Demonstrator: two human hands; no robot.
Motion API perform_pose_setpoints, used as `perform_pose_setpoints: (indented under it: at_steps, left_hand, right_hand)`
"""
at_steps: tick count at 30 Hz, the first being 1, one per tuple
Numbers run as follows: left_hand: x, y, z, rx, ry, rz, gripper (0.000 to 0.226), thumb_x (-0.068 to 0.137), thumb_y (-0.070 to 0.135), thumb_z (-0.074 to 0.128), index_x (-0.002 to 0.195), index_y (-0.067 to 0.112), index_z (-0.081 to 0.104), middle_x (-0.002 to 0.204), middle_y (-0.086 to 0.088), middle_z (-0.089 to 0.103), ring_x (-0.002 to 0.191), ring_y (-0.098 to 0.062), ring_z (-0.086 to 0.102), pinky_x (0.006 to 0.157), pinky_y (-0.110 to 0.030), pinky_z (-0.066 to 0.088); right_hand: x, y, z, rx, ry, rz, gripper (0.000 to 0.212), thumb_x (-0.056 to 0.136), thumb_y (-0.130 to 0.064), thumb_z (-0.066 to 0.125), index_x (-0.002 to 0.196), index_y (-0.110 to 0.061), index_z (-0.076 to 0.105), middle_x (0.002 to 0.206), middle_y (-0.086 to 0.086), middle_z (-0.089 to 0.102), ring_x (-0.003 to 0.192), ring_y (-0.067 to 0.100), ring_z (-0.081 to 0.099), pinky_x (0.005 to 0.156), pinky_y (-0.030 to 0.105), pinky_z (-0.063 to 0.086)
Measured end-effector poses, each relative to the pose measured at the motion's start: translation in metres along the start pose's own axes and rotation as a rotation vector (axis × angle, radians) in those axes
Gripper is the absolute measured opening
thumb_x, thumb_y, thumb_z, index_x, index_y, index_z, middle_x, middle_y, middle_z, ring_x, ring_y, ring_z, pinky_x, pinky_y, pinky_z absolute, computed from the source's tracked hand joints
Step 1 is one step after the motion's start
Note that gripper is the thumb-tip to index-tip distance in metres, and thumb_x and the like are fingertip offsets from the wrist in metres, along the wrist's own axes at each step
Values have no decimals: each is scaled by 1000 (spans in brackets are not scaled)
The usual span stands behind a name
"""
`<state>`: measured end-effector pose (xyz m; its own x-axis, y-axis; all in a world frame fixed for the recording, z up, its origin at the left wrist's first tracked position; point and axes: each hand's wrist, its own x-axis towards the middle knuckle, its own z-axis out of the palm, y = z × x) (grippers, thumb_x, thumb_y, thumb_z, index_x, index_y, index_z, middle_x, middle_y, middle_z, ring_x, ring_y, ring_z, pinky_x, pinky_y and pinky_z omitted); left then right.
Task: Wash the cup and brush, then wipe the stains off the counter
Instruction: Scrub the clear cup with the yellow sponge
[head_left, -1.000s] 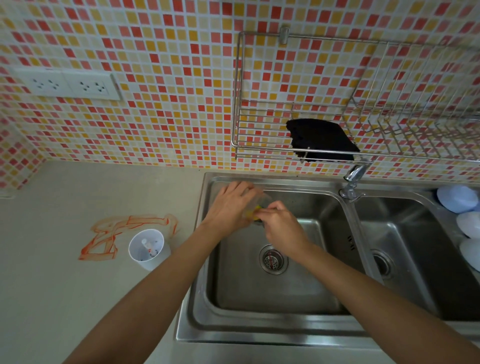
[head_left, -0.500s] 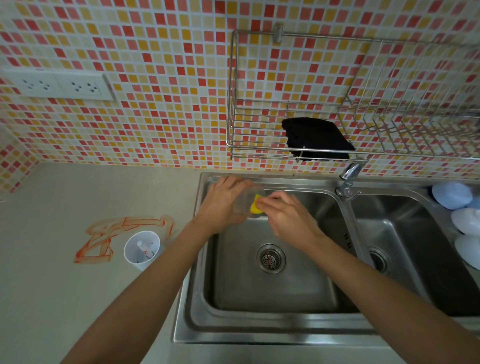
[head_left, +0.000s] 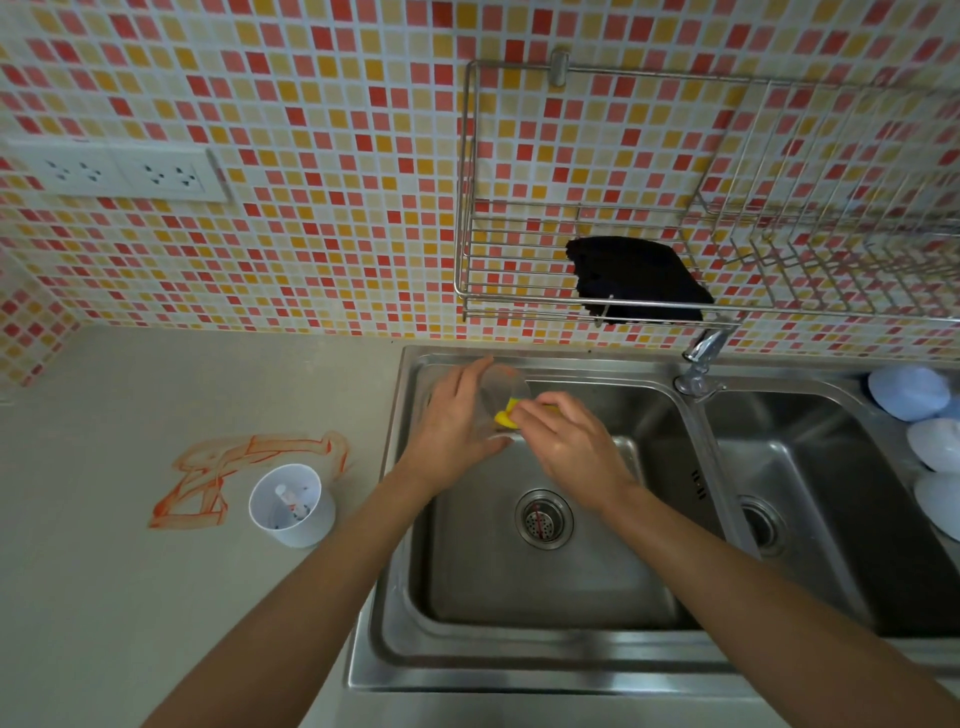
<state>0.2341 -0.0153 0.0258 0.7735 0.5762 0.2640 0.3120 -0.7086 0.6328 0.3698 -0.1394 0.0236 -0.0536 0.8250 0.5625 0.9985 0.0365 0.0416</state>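
Observation:
Over the left basin of the steel sink (head_left: 395, 613), my left hand (head_left: 452, 421) grips a clear cup (head_left: 501, 387) tilted on its side. My right hand (head_left: 569, 441) pinches a yellow sponge (head_left: 505, 415) pushed into the cup's mouth. Orange stains (head_left: 244, 467) mark the beige counter (head_left: 130, 597) left of the sink. A white cup (head_left: 292, 506) stands by the stains with a small brush-like item inside; I cannot tell exactly what it is.
A faucet (head_left: 701, 358) rises between the two basins. A black cloth (head_left: 639, 278) lies in the wire wall rack (head_left: 519, 306) above. Pale blue bowls (head_left: 909, 392) sit at the right edge. A wall socket (head_left: 119, 171) is at upper left.
My hands with cup and sponge have shifted a little back and left in the basin. My right hand has turned and the sponge shows more inside the cup.

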Motion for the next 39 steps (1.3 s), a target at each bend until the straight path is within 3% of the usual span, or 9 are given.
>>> perform_pose_setpoints:
  at_steps: [4,8,13,18,22,25,28,35,39]
  left_hand:
    - [0,-4,2,-24,95,-23,86,62,33,87,133,9,44,127,-7,46,116,-16,48,92,-19,41]
    - [3,-16,-9,67,35,67,80,60,35,84,129,15,50,125,0,54,118,-19,47,101,-34,40]
    - [3,-9,-10,119,-174,147,86,60,36,85,135,22,45,131,3,52,121,-17,45,104,-35,37]
    - [17,0,-25,130,-175,199,88,61,36,85,138,19,44,134,1,50,124,-15,43,106,-25,28]
    - [7,-8,-28,119,-226,135,89,60,33,87,137,18,45,132,-1,50,122,-18,45,104,-27,32]
    - [1,-9,-21,86,-266,138,87,59,37,86,135,17,47,129,0,52,120,-18,47,106,-40,39]
    - [4,-1,-22,69,-271,151,89,60,37,86,137,17,46,132,0,51,123,-17,45,108,-40,36]
    - [8,-9,-29,62,-338,109,88,60,35,86,137,17,46,129,0,52,118,-15,48,105,-34,40]
    - [12,-3,-29,6,-326,74,89,64,30,85,140,16,42,137,0,51,125,-16,45,107,-27,34]
  right_hand:
    - [3,-8,-3,111,17,43,21,94,-11,53,106,-5,70,110,2,70,94,25,58,78,38,53]
    - [-3,-5,-3,207,-82,-57,36,85,-1,46,113,-1,67,116,8,68,97,30,60,78,41,53]
    - [13,30,-15,-7,-223,-283,37,74,-1,67,109,-8,71,112,1,71,101,26,61,75,36,48]
    - [11,21,-18,46,-51,-100,31,81,-2,56,107,-5,72,112,3,71,103,24,53,80,37,51]
    - [-4,1,-7,366,-191,119,39,75,12,66,108,-9,73,108,1,73,90,25,59,79,38,56]
    - [1,14,-12,271,-248,-32,40,69,12,71,105,-7,73,105,2,73,91,30,62,72,43,56]
    - [12,26,-19,123,-202,-131,45,64,8,68,106,-7,72,109,3,71,102,27,59,76,42,55]
    - [-3,16,-16,146,-297,-182,28,87,-18,54,110,-11,69,113,1,68,96,23,58,80,34,55]
    - [-9,18,-6,71,-139,-172,18,89,-6,60,104,-8,70,107,3,70,91,25,60,70,37,56]
